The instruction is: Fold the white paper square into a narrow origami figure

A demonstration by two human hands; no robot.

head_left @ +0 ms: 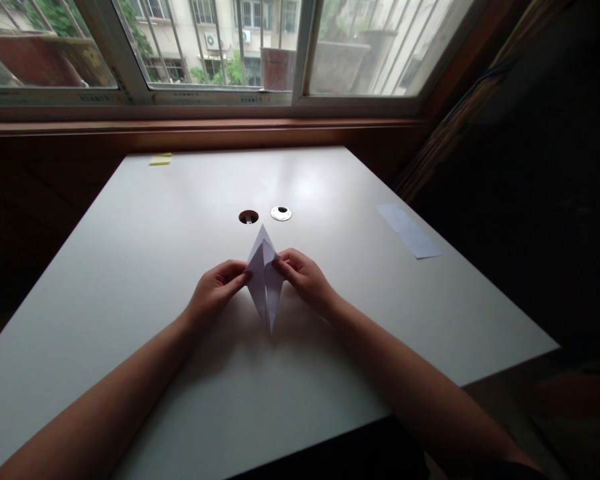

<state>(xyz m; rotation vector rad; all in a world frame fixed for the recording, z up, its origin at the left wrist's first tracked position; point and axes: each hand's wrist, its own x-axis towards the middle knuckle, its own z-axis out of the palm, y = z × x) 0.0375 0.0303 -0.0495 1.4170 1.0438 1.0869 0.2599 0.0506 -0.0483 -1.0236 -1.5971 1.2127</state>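
Note:
A folded white paper (pixel 265 280), diamond-shaped with a long point toward me and a short point away, lies at the middle of the white table (pixel 145 267). My left hand (pixel 216 292) pinches its left edge with curled fingers. On the opposite side my right hand (pixel 304 277) pinches the right edge in the same way. Both forearms reach in from the near edge of the table.
A round cable hole (pixel 249 217) and its loose white cap (pixel 281 213) sit just beyond the paper. A pale paper strip (pixel 409 230) lies at the right, a yellow sticky pad (pixel 160 160) at the far left corner. A window sill runs behind the table.

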